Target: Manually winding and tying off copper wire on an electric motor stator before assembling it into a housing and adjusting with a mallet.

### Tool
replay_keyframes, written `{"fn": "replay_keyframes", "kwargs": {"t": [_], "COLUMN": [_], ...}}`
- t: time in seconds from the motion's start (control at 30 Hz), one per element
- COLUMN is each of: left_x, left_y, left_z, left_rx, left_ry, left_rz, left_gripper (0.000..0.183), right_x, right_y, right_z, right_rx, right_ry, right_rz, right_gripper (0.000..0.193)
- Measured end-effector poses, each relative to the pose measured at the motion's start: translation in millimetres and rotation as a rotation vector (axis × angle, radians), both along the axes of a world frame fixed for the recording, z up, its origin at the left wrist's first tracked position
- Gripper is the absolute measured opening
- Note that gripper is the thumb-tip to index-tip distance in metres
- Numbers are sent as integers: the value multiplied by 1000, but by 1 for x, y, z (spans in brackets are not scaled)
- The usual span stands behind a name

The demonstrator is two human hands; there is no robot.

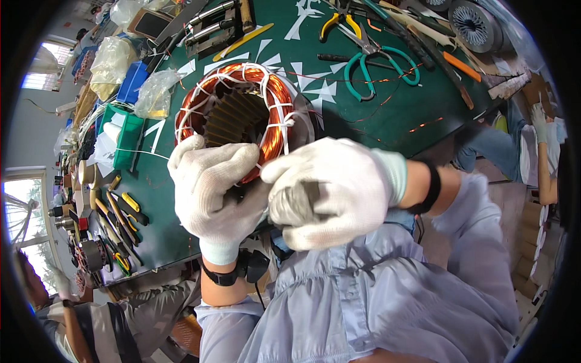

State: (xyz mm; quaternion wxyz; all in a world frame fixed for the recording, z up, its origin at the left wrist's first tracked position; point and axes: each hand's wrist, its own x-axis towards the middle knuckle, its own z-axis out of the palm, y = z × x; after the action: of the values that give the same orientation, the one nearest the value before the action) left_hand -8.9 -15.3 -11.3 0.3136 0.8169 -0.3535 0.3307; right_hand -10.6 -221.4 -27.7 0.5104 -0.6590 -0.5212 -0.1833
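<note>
- Since the right hand (342, 187), in a white knit glove, is a bit blurred, I can't tell what its grip is pinching, if anything; the fingers are curled in, with a grey-smudged patch facing the other hand.
- The left hand (212, 184), gloved the same, has its fingers bent over toward the thumb. It covers part of the ring's near edge, but whether that grip has cord in it, can't say.
- Right behind both hands is the ring-shaped motor stator with shiny copper windings and white cord lacing (233, 121), sitting on the dark green worktop (160, 221), bore tipped toward the wearer.
- My guess on handling: heavy and stiff in the core, slick on the enamelled copper, and the wire coating would scratch easily. I'd lift by the outer core wall and keep the lacing out of it.
- A thin white cord (142, 153) runs from beside the green plastic box (129, 145) toward the left hand.
- Further out: white pointed film scraps (325, 92), teal-handled scissors (360, 85), then yellow-and-black-handled pliers (330, 25) past those.
</note>
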Motion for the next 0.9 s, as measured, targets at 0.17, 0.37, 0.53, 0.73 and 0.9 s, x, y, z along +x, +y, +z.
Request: {"fn": "replay_keyframes", "kwargs": {"t": [0.17,0.37,0.53,0.73,0.9], "left_x": [-3,-2,-6,-3,0], "left_y": [0,-12,-9,-12,-14], "left_z": [-1,1,2,0,4], "left_rx": [10,-2,-8,-10,-31], "left_ry": [-5,-47,-1,-7,-5], "left_rz": [25,60,60,73,69], "left_gripper": [41,40,40,39,38], "right_x": [5,-32,-4,-7,-6], "right_y": [13,-5,-36,-18,5], "right_z": [14,15,13,6,12], "right_rx": [1092,972,21,-32,438], "right_ry": [1191,1070,259,419,979], "right_rz": [468,70,-797,-779,-361], "right_gripper": [20,29,8,5,13]}}
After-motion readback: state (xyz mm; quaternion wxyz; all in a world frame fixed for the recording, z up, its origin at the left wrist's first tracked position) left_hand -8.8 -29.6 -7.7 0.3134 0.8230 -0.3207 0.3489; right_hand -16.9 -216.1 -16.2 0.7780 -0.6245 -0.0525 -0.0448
